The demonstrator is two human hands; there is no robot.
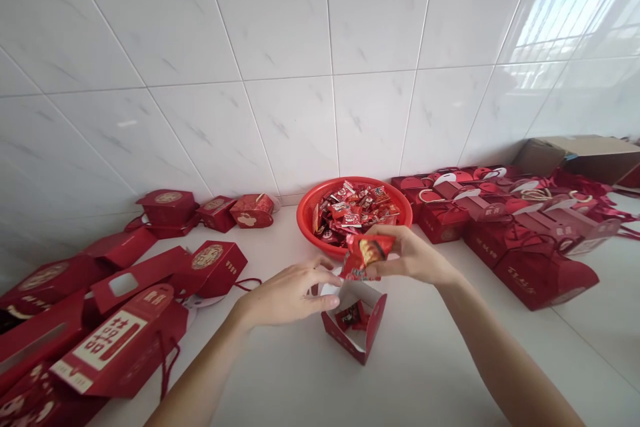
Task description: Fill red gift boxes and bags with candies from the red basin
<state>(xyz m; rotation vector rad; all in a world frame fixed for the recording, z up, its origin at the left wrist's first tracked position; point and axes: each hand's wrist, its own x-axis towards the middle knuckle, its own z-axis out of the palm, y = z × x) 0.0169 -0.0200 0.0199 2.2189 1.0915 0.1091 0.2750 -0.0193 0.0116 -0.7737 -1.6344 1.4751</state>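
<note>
A small red gift box (379, 320) with a white inside stands open on the white table, and a few red-wrapped candies (351, 315) lie in it. My left hand (295, 290) is at the box's left rim, thumb and fingers closed about its edge; part of that edge is hidden. Above the box, my right hand (407, 255) pinches a shiny red snack packet (367, 255) with a yellowish picture on it. Just behind my hands is a round red plastic basket (305, 213) heaped with red-wrapped candies (355, 207).
Red gift boxes, some with cord handles, line the left side (120, 347). More red boxes (530, 267) crowd the right side, with a brown cardboard box (585, 153) at the far right. A tiled wall (290, 127) rises behind the table.
</note>
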